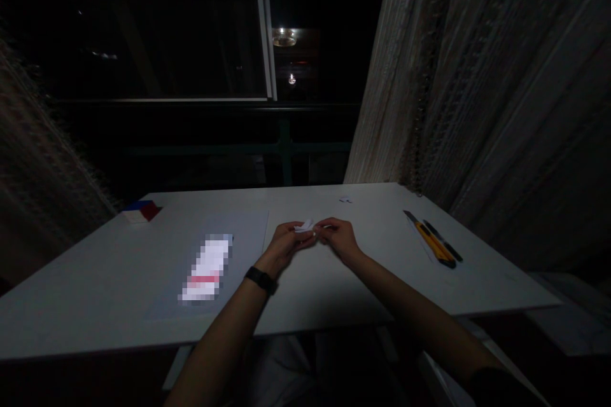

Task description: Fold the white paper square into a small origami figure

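Over the middle of the white table, a small folded piece of white paper (304, 226) is between my two hands. My left hand (285, 243), with a black watch on its wrist, is closed around the paper's left and lower side. The fingertips of my right hand (338, 236) pinch the paper's right end. Fine folds in the paper are too small and dim to make out. Both hands are just above the tabletop, nearly touching each other.
On the white table (334, 305), a lit, blurred-out phone (206, 267) lies on a paper sheet (252, 229) at left. A colored cube (142, 211) stands far left. Small scraps (345, 200) lie at back; a yellow box cutter (432, 241) and black pen (443, 240) at right. Curtains flank the window.
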`<state>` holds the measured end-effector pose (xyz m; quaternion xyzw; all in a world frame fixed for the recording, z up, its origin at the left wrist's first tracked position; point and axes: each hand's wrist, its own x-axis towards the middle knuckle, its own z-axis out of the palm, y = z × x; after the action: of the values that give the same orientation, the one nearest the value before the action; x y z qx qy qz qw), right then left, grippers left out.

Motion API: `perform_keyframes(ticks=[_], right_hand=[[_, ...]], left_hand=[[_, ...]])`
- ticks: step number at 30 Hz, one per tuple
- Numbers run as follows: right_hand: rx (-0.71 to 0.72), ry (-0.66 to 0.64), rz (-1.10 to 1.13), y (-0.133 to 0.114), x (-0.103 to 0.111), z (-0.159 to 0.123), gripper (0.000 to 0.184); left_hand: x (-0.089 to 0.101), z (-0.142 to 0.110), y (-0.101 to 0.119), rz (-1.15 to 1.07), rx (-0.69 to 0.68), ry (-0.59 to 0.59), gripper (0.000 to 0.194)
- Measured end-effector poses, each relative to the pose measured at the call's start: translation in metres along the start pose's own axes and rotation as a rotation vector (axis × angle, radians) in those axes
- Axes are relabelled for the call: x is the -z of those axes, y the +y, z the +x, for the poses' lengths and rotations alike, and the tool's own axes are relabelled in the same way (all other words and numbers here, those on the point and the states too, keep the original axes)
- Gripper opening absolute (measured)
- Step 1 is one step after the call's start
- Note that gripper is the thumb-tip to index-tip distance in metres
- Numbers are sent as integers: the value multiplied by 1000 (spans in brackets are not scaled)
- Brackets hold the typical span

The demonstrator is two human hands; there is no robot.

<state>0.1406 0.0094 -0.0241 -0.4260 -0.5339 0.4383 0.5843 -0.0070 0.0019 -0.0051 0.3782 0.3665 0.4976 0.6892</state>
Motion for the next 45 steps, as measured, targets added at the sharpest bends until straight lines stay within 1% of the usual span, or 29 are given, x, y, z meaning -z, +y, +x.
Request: perform_keyframes(ticks=[3, 6, 9, 14, 18, 21, 25, 28, 33, 37, 39, 41, 45], right_hand=[[70, 14, -30, -2, 0, 0, 20], [189, 28, -86, -5, 1, -2, 11], [309, 12, -154, -8, 2, -4, 3], [487, -54, -264, -10, 7, -9, 9], [592, -80, -339, -13, 9, -11, 11], [658, -94, -378, -15, 11, -12, 14], [772, -121, -415, -16, 13, -12, 18], [829, -142, -465, -16, 15, -13, 20], [921, -180, -559, -15, 19, -12, 22], [960, -183, -608, -14, 20, -11, 21], [966, -197, -631, -13, 21, -11, 21], [968, -210, -654, -12, 21, -10, 22], [966, -237, -732, -10, 23, -10, 23]], left_hand=[[0, 0, 1, -14, 7, -11, 27], [1, 0, 3, -34, 22, -35, 25], [3, 0, 4, -72, 48, -58, 24], [8, 0, 5, -136, 85, -124, 24], [9, 0, 7, -118, 100, -181, 22], [9, -2, 9, -89, 106, -182, 19], [10, -2, 10, -110, 95, -191, 17], [10, -1, 8, -124, 106, -216, 17], [8, -2, 10, -136, 122, -193, 15], [7, -4, 13, -147, 128, -199, 10], [7, -4, 13, -111, 115, -200, 8], [7, -3, 11, -53, 93, -173, 12], [5, -1, 6, 24, 31, -51, 25]])
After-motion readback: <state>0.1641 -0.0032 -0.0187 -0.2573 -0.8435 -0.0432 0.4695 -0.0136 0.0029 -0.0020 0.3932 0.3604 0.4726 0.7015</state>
